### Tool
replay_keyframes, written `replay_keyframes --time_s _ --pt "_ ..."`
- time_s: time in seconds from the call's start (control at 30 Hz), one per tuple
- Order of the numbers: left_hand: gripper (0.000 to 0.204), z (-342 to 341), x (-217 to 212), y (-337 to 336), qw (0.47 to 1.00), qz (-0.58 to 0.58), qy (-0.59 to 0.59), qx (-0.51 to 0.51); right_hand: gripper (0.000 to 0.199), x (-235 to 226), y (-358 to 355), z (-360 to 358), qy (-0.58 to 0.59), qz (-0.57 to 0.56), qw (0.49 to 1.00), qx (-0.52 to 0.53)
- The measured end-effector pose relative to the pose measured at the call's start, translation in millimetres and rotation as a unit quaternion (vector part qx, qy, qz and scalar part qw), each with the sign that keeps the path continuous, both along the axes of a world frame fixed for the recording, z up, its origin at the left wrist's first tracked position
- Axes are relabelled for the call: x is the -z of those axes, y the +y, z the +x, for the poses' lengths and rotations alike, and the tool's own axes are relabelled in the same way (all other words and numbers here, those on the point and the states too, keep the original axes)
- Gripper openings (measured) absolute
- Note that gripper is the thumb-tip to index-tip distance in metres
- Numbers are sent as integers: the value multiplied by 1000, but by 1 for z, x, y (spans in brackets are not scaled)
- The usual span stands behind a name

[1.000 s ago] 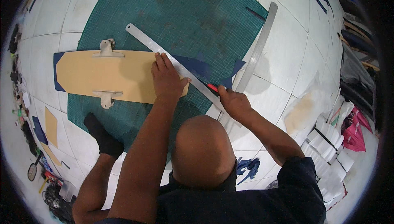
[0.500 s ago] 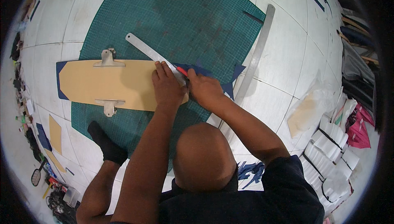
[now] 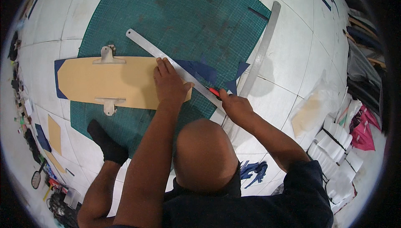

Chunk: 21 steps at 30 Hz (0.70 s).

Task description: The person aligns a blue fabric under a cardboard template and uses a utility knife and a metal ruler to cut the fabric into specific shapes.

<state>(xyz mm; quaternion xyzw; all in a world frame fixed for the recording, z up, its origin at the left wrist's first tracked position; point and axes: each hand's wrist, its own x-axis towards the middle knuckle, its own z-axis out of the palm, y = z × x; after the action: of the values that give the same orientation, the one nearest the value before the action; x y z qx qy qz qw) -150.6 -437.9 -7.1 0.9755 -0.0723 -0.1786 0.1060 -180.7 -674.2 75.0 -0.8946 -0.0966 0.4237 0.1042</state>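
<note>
A tan card template (image 3: 125, 77) lies over navy material (image 3: 61, 91) on a green cutting mat (image 3: 184, 15). Two metal bulldog clips grip its long sides, the far clip (image 3: 107, 57) and the near clip (image 3: 109, 102). A steel ruler (image 3: 144, 43) crosses the template's right end at a slant. My left hand (image 3: 170, 85) presses down on ruler and template, fingers stretched out. My right hand (image 3: 239, 107) is closed round a red utility knife (image 3: 214, 92) at the ruler's near right end. Its blade cannot be made out. Beyond the ruler lies a navy offcut (image 3: 204, 71).
A longer steel ruler (image 3: 262, 46) lies along the mat's right side on white tiles. Navy scraps (image 3: 254, 171) sit on the floor near my right arm. A plastic bag (image 3: 309, 115) and white bundles (image 3: 334, 140) are at right. My socked foot (image 3: 108, 144) rests by the mat's left edge.
My right hand has drawn the knife along the ruler, toward the near right, away from my left hand. More of the ruler and the navy offcut now shows. My left hand stays pressed down.
</note>
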Motion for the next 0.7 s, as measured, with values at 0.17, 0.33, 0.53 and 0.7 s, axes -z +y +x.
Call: replay_keyframes --time_s 0.17,0.33,0.53,0.7 --pt "108 1 2 2 1000 -6 7 -16 20 -10 2 3 -37 4 999 5" --pt "104 4 -7 -2 1000 26 9 15 25 5 33 35 -132 84 987 33" --pt "101 5 1 1 999 -16 -26 -17 25 27 77 52 -134 93 986 32" --pt "99 1 1 1 999 -10 -30 -14 22 26 81 57 -129 98 987 6"
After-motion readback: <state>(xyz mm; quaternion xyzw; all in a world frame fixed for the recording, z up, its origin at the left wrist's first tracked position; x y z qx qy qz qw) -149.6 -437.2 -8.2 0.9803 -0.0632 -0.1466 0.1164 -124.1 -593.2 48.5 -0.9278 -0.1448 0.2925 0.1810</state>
